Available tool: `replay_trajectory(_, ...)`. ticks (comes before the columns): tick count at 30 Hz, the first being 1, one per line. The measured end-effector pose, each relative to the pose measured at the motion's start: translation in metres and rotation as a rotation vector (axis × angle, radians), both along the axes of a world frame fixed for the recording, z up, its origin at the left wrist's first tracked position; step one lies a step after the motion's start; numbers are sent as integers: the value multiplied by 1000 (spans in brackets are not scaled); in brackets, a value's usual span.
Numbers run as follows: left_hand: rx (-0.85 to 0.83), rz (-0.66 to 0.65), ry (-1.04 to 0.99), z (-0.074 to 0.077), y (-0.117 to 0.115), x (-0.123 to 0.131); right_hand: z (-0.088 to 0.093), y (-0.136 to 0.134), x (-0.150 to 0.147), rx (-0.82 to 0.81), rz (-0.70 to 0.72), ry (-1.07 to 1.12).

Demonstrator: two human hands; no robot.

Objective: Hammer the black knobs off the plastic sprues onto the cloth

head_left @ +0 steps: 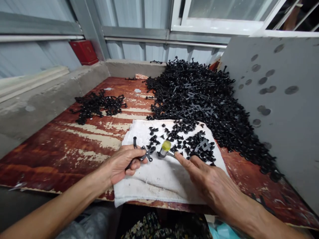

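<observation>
Over the white cloth (154, 184), my left hand (124, 161) is closed on a black jointed plastic linkage (149, 153), its crossed arms and round pegs showing past the thumb. My right hand (199, 167) grips a small mallet (164, 149) by its metal handle, index finger stretched along it. The mallet's head has a translucent yellow face turned up and sits just right of the linkage; whether they touch I cannot tell. Loose black pegs (203, 151) lie scattered on the cloth behind the mallet, with a grey lattice piece (203, 145) among them.
A big heap of black parts (194, 89) covers the table's back right, against a grey spotted panel (271, 83). At the left lies a smaller pile of linkages (98, 104) on the worn red tabletop (50, 146). A red box (84, 52) stands on the ledge behind.
</observation>
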State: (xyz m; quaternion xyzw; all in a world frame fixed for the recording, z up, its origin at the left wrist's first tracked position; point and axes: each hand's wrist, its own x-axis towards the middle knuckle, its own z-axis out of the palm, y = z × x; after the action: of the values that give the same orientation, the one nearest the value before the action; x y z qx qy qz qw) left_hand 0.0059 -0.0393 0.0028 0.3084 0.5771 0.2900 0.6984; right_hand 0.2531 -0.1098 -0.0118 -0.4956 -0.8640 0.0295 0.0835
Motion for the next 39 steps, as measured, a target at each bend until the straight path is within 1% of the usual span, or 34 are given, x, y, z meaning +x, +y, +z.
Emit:
replay_trajectory(3, -17, 53, -59, 0, -1, 1, -3, -12, 6, -73, -39, 116)
replay_trajectory(4, -23, 81, -71, 1, -3, 1, -3, -14, 5, -98, -66, 206)
replay_trajectory(6, -33, 147, -99, 3, -9, 6, 1, -12, 0, -177, -155, 466)
replay_trajectory(7, -37, 181, -119, 4, -13, 10, 5, -9, -5, -240, -209, 619)
replay_trajectory(8, -41, 216, -145, 5, -17, 15, 8, -6, -12, -340, -274, 759)
replay_trajectory(9, -44, 251, -172, 7, -22, 21, 12, -2, -20, -448, -303, 901)
replay_trajectory(10, -47, 281, -200, 7, -27, 29, 15, 2, -28, -617, -323, 1005)
replay_trajectory(11, -52, 303, -229, 8, -32, 36, 16, 6, -36, -733, -337, 1142)
replay_trajectory(13, -46, 312, -307, 5, -42, 47, 17, 13, -52, -866, -365, 1348)
replay_trajectory(15, -8, 281, -366, 0, -51, 49, 13, 18, -61, -915, -347, 1463)
replay_trajectory(17, 41, 193, -320, -5, -59, 38, 9, 22, -62, -895, -336, 1487)
replay_trajectory(18, 58, 110, -239, -7, -63, 29, 8, 23, -60, -874, -339, 1478)
replay_trajectory(19, 78, -12, -124, -7, -66, 18, 7, 24, -57, -853, -347, 1457)
replay_trajectory(21, 146, -287, 196, -2, -70, -2, 6, 24, -52, -841, -360, 1398)
replay_trajectory(22, 244, -340, 336, 2, -71, -8, 6, 24, -51, -852, -360, 1373)
replay_trajectory(23, 398, -281, 465, 7, -70, -11, 7, 24, -51, -869, -354, 1353)
replay_trajectory(24, 563, -175, 564, 12, -69, -11, 7, 23, -53, -890, -341, 1341)
replay_trajectory(25, 687, -121, 626, 16, -66, -8, 7, 23, -55, -913, -320, 1337)
replay_trajectory(26, 744, -145, 661, 19, -62, -3, 7, 22, -58, -927, -298, 1338)
replay_trajectory(27, 759, -221, 665, 19, -57, 2, 8, 22, -60, -929, -278, 1333)
replay_trajectory(29, 704, -409, 599, 15, -45, 9, 10, 21, -60, -891, -268, 1303)
replay_trajectory(30, 677, -454, 547, 10, -40, 11, 10, 20, -58, -853, -282, 1279)
replay_trajectory(31, 652, -469, 496, 5, -34, 11, 11, 18, -55, -809, -305, 1254)
replay_trajectory(34, 561, -427, 362, -9, -21, 8, 9, 13, -40, -710, -400, 1226)
replay_trajectory(37, 461, -380, 284, -13, -14, 7, 2, 6, -29, -758, -480, 1317)
replay_trajectory(39, 428, -358, 291, -12, -12, 9, -3, 3, -26, -810, -505, 1405)
